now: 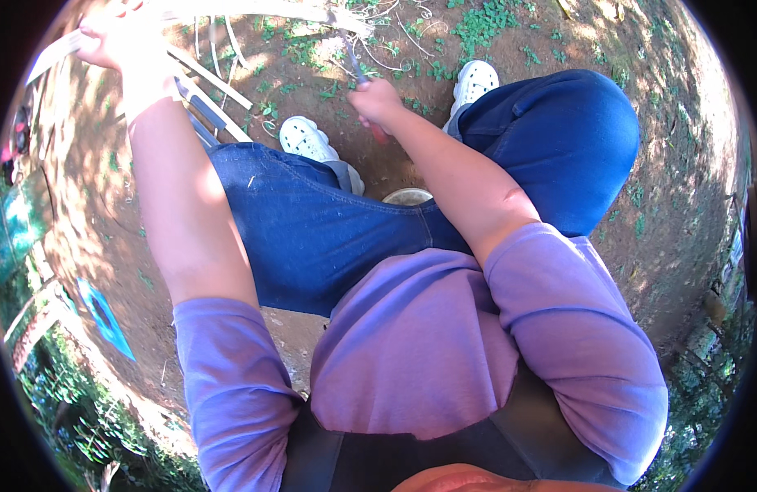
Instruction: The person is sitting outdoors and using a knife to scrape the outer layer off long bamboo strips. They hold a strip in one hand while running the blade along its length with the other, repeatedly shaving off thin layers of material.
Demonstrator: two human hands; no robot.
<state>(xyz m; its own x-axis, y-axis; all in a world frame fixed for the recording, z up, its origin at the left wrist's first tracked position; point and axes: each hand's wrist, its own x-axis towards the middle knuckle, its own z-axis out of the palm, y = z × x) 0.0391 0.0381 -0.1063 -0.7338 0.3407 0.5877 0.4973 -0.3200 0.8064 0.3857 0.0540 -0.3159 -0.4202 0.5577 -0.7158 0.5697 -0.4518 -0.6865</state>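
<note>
A long pale strip (pixel 255 10), looking like split wood or bamboo, runs across the top of the head view. My left hand (pixel 108 39) is closed around it at the upper left, and one end (pixel 54 56) sticks out past the fingers; strong sunlight washes out part of the hand. Wrapped around a knife's red handle (pixel 378 133), my right hand (pixel 376 104) is between my feet. The narrow grey blade (pixel 355 59) points away from me, its tip near the strip's frayed part (pixel 350 25).
Thin curled shavings (pixel 387 57) lie on the brown soil among small green plants (pixel 485 29). More pale strips (pixel 210 78) rest beside my left leg. My white clogs (pixel 306 138) flank the right hand. A blue flat object (pixel 106 320) lies on the left.
</note>
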